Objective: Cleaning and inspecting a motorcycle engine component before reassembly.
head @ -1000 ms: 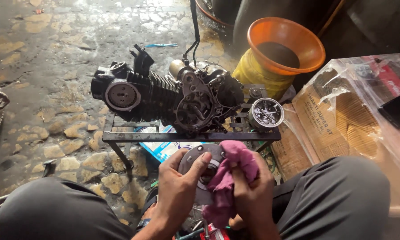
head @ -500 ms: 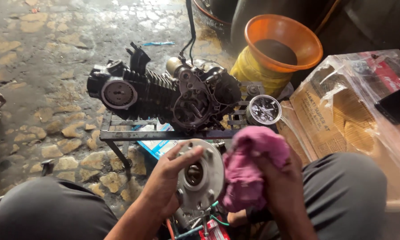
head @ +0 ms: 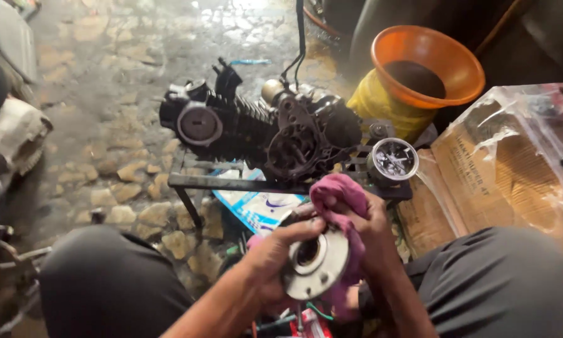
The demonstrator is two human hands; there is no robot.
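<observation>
Round metal engine part [head: 313, 263] | left hand [head: 275, 256] grip clasps its rim | right hand [head: 363, 219] grip pinches pink rag [head: 341, 197] | risk: greasy part may slip onto stone floor [head: 106, 144].

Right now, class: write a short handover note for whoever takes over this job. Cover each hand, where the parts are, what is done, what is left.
Left hand: grips the round metal cover over the lap.
Right hand: presses the pink rag on the cover's upper edge.
Engine: on the metal stand, side open.
Done: cover is off the engine, face looks fairly clean.
Left: probably finish wiping.
</observation>
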